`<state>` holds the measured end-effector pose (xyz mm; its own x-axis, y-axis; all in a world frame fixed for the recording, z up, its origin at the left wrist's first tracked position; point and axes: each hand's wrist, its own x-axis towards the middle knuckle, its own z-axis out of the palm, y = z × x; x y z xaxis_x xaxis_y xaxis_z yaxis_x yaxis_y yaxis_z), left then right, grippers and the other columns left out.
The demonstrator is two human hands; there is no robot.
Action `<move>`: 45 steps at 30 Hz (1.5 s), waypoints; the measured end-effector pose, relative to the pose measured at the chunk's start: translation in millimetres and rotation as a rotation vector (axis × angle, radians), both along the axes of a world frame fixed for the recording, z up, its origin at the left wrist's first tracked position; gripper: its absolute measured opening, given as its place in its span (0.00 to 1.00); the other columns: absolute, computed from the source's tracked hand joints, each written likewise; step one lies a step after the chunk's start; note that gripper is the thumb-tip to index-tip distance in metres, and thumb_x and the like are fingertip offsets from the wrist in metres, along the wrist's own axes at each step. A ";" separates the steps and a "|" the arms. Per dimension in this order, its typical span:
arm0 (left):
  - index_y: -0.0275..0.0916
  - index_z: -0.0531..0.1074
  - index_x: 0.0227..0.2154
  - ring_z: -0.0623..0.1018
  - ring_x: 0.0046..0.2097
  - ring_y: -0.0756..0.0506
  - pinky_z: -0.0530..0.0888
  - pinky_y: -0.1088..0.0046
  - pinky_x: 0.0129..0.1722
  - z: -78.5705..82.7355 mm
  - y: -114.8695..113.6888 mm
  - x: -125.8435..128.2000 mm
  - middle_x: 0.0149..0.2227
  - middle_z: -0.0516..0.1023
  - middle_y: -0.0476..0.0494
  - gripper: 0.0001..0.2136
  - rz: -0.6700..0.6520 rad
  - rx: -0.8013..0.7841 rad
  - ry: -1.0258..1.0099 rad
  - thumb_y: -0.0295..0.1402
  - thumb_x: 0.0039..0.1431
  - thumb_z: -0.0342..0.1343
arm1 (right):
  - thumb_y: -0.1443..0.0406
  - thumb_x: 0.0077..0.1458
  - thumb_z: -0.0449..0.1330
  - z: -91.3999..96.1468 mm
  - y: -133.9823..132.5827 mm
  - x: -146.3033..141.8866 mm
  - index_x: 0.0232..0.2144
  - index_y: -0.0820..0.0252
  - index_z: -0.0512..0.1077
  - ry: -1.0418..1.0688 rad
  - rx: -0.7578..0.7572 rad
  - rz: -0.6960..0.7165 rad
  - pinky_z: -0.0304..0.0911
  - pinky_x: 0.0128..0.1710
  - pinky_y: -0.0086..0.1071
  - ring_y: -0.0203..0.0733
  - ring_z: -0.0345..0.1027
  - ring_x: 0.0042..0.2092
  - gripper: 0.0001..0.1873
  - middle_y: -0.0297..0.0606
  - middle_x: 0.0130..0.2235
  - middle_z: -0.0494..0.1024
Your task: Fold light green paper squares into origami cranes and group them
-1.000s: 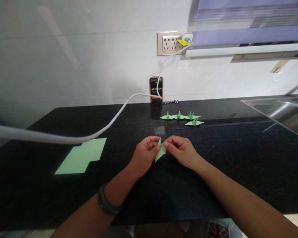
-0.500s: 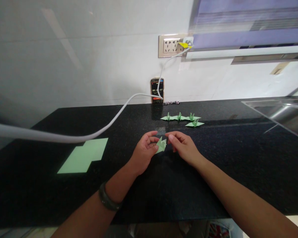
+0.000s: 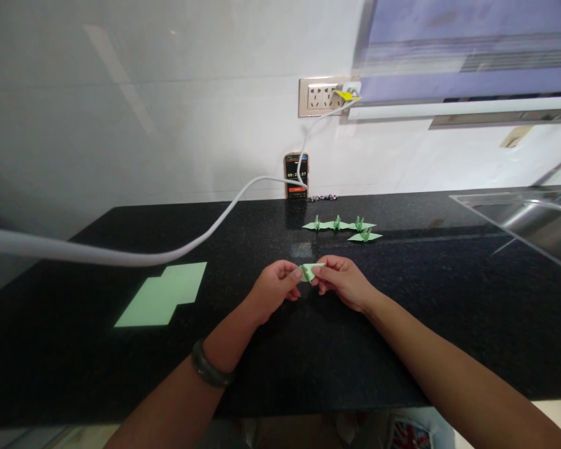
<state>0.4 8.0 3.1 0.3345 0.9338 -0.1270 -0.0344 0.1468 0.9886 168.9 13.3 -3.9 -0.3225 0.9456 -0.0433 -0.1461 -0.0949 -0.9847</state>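
Note:
Between my two hands is a small folded green paper crane (image 3: 307,272), held just above the black counter. My left hand (image 3: 277,285) pinches its left side between thumb and fingers. On the other side, my right hand (image 3: 343,280) pinches the right part of the paper, its thumb lying on top. Fingers cover parts of the crane's edges. Farther back stand several finished green paper cranes (image 3: 337,224), most in a row with one crane (image 3: 365,236) in front at the right. Flat green paper sheets (image 3: 161,296) lie overlapping to the left.
A phone (image 3: 297,176) showing a timer leans against the wall. Its white cable (image 3: 224,223) arcs over the counter's left side from a wall socket (image 3: 321,96). A beaded string (image 3: 323,197) lies beside the phone. A metal sink (image 3: 537,218) is at the right.
My right hand has closed in and taken hold of the crane's right side. The crane has turned and now stretches between both hands. The view has tilted slightly upward.

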 end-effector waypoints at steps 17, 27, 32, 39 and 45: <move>0.34 0.64 0.23 0.65 0.17 0.56 0.62 0.81 0.16 5.5 -9.1 -0.9 0.17 0.67 0.50 0.12 -0.272 -0.232 -0.269 0.40 0.49 0.53 | 0.62 0.51 0.53 6.1 -6.9 7.0 0.25 0.67 0.66 0.234 -0.249 0.447 0.62 0.16 0.22 0.30 0.65 0.16 0.12 0.37 0.21 0.75; 0.34 0.65 0.25 0.65 0.19 0.56 0.64 0.81 0.20 6.0 -16.8 9.7 0.20 0.67 0.49 0.11 -0.217 -0.262 -0.579 0.37 0.55 0.48 | 0.61 0.55 0.50 6.0 -12.8 -2.8 0.28 0.63 0.62 0.438 -0.250 0.440 0.66 0.19 0.24 0.28 0.64 0.18 0.10 0.32 0.23 0.72; 0.34 0.64 0.25 0.64 0.19 0.55 0.66 0.78 0.22 5.2 -19.1 12.8 0.17 0.65 0.52 0.10 -0.197 -0.261 -0.674 0.35 0.56 0.47 | 0.61 0.55 0.50 2.9 -14.1 -6.1 0.29 0.63 0.61 0.494 -0.263 0.437 0.67 0.18 0.23 0.28 0.64 0.18 0.09 0.30 0.21 0.69; 0.34 0.64 0.24 0.67 0.20 0.52 0.70 0.68 0.25 7.6 -22.7 17.5 0.17 0.65 0.51 0.10 -0.218 -0.215 -0.771 0.33 0.57 0.45 | 0.64 0.56 0.49 -0.5 -14.1 -9.7 0.30 0.63 0.60 0.595 -0.202 0.439 0.67 0.17 0.22 0.25 0.60 0.16 0.07 0.27 0.20 0.68; 0.33 0.64 0.23 0.66 0.20 0.52 0.70 0.70 0.23 9.5 -23.5 18.6 0.17 0.64 0.51 0.10 -0.204 -0.218 -0.796 0.32 0.57 0.45 | 0.64 0.57 0.49 -0.3 -15.8 -11.5 0.31 0.63 0.60 0.611 -0.184 0.422 0.66 0.17 0.22 0.23 0.55 0.13 0.07 0.26 0.20 0.67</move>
<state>19.0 -15.5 12.6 0.5593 0.8276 0.0476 -0.6598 0.4097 0.6299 157.4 -2.5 -4.2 -0.6722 0.7316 0.1139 -0.5748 -0.4186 -0.7031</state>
